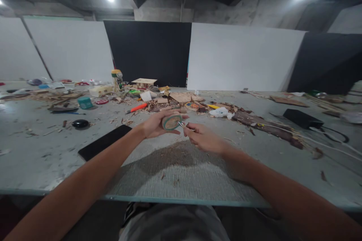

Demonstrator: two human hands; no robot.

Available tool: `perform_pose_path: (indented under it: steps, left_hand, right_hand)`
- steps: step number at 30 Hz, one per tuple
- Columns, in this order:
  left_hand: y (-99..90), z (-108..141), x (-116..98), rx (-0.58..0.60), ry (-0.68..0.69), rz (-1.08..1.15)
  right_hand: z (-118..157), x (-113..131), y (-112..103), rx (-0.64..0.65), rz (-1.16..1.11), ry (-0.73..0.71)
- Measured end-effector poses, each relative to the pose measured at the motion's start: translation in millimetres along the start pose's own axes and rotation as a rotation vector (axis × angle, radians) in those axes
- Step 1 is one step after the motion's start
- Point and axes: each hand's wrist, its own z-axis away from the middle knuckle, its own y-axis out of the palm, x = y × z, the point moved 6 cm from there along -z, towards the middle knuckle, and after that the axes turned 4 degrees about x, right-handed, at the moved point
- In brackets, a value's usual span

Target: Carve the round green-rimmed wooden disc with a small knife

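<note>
In the head view, my left hand is closed around a small round wooden piece with a green ring painted on its face. The piece is held up above the table, its painted face turned toward me. My right hand pinches a slim tool with a silvery metal part. Its tip meets the right edge of the painted face; whether it is a brush or a blade is too small to tell. Below both hands lies a dark patch of shadow and fine shavings on the table.
Left of my hands lie a black tablet-like slab, a black computer mouse and a teal tub. Behind are an orange-handled cutter, wood scraps and crumpled tissue. To the right lie bark and a black box with cables.
</note>
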Motion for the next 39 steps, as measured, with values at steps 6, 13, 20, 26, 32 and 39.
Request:
perform_pose_path:
  steps: [6, 13, 20, 26, 32, 39]
  left_hand:
    - [7.4, -3.3, -6.7, 0.05, 0.156, 0.004]
    - [18.8, -2.4, -9.8, 0.014, 0.164, -0.038]
    - [13.6, -3.9, -10.4, -0.19, 0.25, -0.309]
    - [26.7, -3.9, -15.1, -0.2, 0.339, -0.11]
    - [30.8, -3.8, -20.0, -0.246, 0.388, -0.048]
    - [27.0, -5.4, -18.2, -0.233, 0.378, 0.029]
  right_hand:
    - [5.8, -8.4, 13.7, 0.089, -0.286, 0.191]
    - [12.5, -6.1, 33.1, 0.301, -0.504, 0.29]
    - [12.0, -2.3, 40.7, 0.142, -0.464, 0.258]
    - [3.4, 16.9, 23.0, -0.198, 0.147, -0.15]
    - [2.3, 20.9, 13.0, -0.32, 0.373, -0.286]
    - [0.4, 10.0, 25.2, 0.005, -0.051, -0.079]
